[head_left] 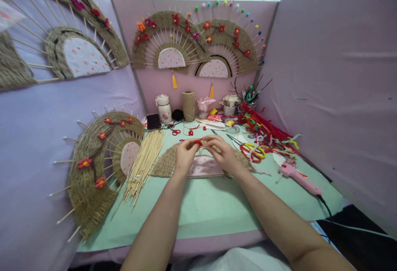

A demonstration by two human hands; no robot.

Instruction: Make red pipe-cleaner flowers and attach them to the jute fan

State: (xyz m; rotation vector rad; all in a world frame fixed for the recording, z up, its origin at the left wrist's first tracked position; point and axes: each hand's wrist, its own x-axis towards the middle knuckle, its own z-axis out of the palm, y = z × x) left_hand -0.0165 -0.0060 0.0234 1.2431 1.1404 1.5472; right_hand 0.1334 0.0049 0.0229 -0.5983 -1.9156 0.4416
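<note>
Above the far part of a half-round twine fan (164,161) on the table, my two hands are close together. My left hand (186,153) is closed, its fingertips pinching a small red pipe-cleaner piece (198,142). Fingertips of my right hand (221,151) are pressed together at the right side of that same red piece. Its exact shape is partly hidden by the fingers. Below the hands shows the fan's white centre panel with pink dots (206,166). Small red flowers (190,133) lie just beyond the hands.
Bamboo sticks (144,161) and a flowered fan (89,167) are at left. Scissors with yellow handles (256,150) and a pink glue gun (300,180), its cord trailing, lie right. Pipe cleaners (266,126) are heaped at back right. A twine spool (188,106) and white jar (163,109) stand behind.
</note>
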